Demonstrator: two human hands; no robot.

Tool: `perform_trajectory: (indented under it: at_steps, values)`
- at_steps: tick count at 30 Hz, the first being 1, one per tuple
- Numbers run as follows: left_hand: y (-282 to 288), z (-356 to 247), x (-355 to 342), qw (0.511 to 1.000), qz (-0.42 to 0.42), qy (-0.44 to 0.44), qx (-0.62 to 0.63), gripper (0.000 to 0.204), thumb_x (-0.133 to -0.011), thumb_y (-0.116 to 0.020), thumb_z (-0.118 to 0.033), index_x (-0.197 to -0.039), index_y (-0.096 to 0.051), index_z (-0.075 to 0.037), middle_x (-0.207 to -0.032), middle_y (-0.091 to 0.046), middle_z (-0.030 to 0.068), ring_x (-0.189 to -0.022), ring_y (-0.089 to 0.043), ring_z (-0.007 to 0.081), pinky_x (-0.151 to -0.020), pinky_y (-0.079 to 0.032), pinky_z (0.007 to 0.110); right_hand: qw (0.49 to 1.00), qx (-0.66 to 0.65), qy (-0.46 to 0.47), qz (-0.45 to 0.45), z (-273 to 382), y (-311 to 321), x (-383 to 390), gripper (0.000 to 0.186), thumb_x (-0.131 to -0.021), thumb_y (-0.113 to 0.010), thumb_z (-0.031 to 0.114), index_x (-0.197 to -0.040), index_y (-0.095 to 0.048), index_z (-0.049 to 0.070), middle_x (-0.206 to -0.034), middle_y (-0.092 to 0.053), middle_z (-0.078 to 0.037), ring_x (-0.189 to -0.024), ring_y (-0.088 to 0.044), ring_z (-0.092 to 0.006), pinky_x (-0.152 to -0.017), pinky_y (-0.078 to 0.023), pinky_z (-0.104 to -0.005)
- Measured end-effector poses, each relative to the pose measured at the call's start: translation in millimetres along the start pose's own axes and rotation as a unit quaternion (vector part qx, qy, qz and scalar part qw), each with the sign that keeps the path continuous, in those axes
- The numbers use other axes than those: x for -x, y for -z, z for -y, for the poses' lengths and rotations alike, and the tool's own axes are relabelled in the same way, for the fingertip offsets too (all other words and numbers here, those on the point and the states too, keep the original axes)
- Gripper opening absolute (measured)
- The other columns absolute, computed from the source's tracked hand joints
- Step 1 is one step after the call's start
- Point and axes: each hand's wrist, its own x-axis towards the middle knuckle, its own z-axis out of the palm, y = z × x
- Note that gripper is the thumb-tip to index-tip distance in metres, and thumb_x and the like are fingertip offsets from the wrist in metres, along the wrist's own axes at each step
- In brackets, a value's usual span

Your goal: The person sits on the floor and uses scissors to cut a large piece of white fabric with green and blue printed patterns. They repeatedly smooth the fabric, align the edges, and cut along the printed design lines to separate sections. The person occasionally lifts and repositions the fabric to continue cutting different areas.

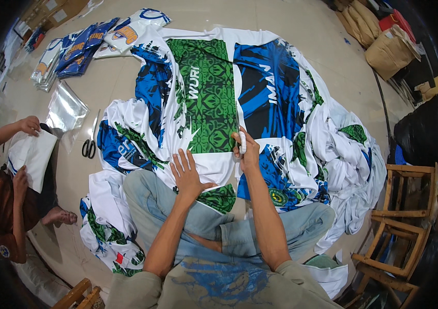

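Observation:
My right hand [247, 149] grips scissors [240, 139] with a white-wrapped handle, the blades along the edge between a green patterned panel [203, 113] and a blue-and-black panel [265, 92] of printed fabric. My left hand [189, 177] lies with fingers spread on the white fabric [208, 170] just below the green panel. The fabric spreads across the floor and up against my crossed legs, with more white, blue and green printed cloth [126, 134] bunched on both sides.
At left a co-worker [0, 190] sits holding white folded material, near black-handled scissors [88, 149] and clear plastic bags [67, 105]. Stacks of bagged garments [74, 56] lie behind. At right are brown paper packages [389, 54], a black bundle [417, 129] and wooden frames [399, 216] on the tiled floor [219, 18].

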Motion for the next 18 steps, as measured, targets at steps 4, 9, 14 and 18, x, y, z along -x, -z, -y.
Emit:
perform_trajectory:
  at_steps: [4, 9, 14, 18]
  values:
    - [3, -1, -1, 1.000, 0.000, -0.002, 0.005, 0.156, -0.046, -0.088, -0.070, -0.157, -0.014, 0.010, -0.164, -0.004, 0.0328, -0.152, -0.001, 0.0508, -0.120, -0.005, 0.063, 1.000, 0.019, 0.002, 0.010, -6, 1, -7, 0.049, -0.091, -0.057, 0.001, -0.140, -0.058, 0.004, -0.096, -0.075, -0.009, -0.048, -0.054, -0.0093, -0.042, -0.043, -0.0229]
    - [6, -2, -1, 1.000, 0.017, 0.006, 0.011, 0.155, -0.047, -0.089, -0.069, -0.157, -0.013, 0.010, -0.164, -0.003, 0.0329, -0.152, 0.000, 0.0508, -0.120, -0.004, 0.063, 1.000, 0.008, -0.004, 0.003, -3, 0, -11, 0.049, -0.091, -0.056, 0.002, -0.140, -0.059, 0.004, -0.098, -0.075, -0.009, -0.049, -0.055, -0.0096, -0.042, -0.043, -0.0232]
    - [7, -1, -1, 1.000, 0.020, 0.009, 0.017, 0.156, -0.046, -0.089, -0.069, -0.157, -0.012, 0.010, -0.164, -0.003, 0.0327, -0.152, 0.001, 0.0505, -0.120, -0.003, 0.062, 1.000, 0.005, -0.003, -0.002, 10, -15, -17, 0.049, -0.091, -0.070, 0.007, -0.138, -0.059, 0.002, -0.088, -0.071, -0.005, -0.049, -0.053, -0.0072, -0.042, -0.038, -0.0208]
    - [8, -3, -2, 1.000, 0.023, 0.011, 0.019, 0.157, -0.045, -0.088, -0.069, -0.157, -0.011, 0.009, -0.164, -0.003, 0.0326, -0.153, 0.001, 0.0504, -0.121, -0.002, 0.062, 1.000, 0.006, -0.002, 0.009, 10, -13, -21, 0.051, -0.091, -0.069, 0.007, -0.140, -0.057, 0.002, -0.088, -0.072, -0.005, -0.050, -0.053, -0.0069, -0.042, -0.039, -0.0199]
